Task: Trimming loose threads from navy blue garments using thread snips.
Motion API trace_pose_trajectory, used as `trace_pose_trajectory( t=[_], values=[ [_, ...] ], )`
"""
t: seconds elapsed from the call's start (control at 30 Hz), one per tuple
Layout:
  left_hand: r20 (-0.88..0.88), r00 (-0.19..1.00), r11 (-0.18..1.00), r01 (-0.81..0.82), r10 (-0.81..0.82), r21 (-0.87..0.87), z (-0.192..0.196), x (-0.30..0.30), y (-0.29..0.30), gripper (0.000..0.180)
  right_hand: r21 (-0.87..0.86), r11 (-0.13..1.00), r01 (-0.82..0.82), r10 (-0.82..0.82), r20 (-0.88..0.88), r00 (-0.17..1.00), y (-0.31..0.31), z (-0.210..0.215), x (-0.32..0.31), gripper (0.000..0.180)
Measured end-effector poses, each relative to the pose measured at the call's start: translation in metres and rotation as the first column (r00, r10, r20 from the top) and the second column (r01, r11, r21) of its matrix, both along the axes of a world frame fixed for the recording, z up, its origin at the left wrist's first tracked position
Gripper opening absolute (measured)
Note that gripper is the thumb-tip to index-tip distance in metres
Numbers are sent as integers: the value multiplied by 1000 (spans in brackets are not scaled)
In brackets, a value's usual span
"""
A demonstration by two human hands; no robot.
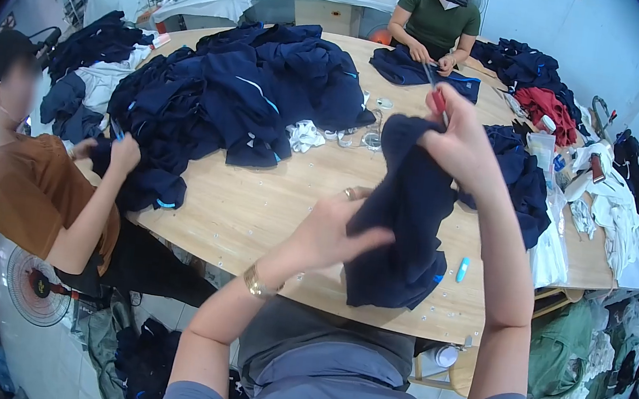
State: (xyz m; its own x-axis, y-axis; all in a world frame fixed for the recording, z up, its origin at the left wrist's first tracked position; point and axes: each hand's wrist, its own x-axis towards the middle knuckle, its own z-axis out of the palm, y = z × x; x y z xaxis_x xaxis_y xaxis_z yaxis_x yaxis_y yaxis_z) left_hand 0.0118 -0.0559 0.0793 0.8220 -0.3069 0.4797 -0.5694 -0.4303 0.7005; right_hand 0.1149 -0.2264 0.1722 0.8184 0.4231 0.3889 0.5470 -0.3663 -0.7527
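1. We see a large oval wooden table filling the middle of the frame, its pale top dotted with small white bits.
2. Our left hand is closed on the lower half of a dark navy garment, held up right of centre over the table's near edge.
3. Our right hand pinches the garment's top edge – it also grips a small red-handled tool; which tool, we cannot tell.
4. A big heap of navy clothes covers the table's upper left.
5. A person in a brown shirt sits at the left; another in a green shirt works at the top.
6. A small blue object lies near the right edge – beyond it, white and dark clothes pile up against the pale blue wall.
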Motion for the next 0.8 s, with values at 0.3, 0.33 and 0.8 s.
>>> trace_pose_trajectory(
  t=[0.3,0.33,0.8],
  values=[
    [-262,940,819,33,-221,-573,78,50,104,31,3,947,-321,309,-282,908,-59,54,16,32],
    [-264,932,839,72,-250,-540,90,56,115,32,57,941,-333,335,-270,903,-59,53,16,32],
    [-185,978,972,-131,95,-193,98,81,127,37,477,863,-168,347,-318,882,-67,-12,12,29]
  ],
)
